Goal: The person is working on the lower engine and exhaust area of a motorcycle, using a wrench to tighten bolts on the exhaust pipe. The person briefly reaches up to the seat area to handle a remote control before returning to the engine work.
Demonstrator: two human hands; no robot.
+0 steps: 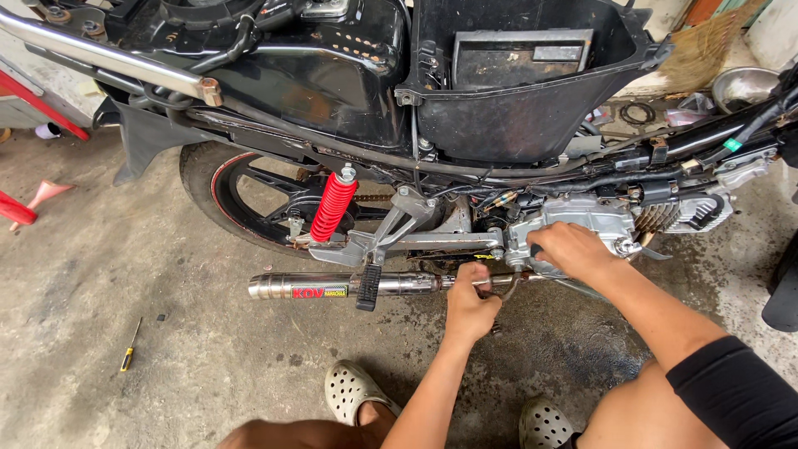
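A stripped motorcycle stands across the view, its silver engine case (pixel 582 218) at the right of centre. My left hand (pixel 470 301) is closed around a thin metal tool (pixel 492 283) held at the pipe just below the engine. My right hand (pixel 572 249) rests on the engine case with fingers curled around a dark part there; what it grips is hidden. A chrome exhaust pipe (pixel 332 287) runs left from my left hand, with a black footpeg (pixel 368 288) crossing it.
A red rear shock (pixel 332 206) and the rear wheel (pixel 237 195) sit to the left. A yellow-handled screwdriver (pixel 130 349) lies on the concrete floor (pixel 125 274). My two sandalled feet (pixel 353 391) are near the bottom edge. A metal bowl (pixel 742 85) stands at the upper right.
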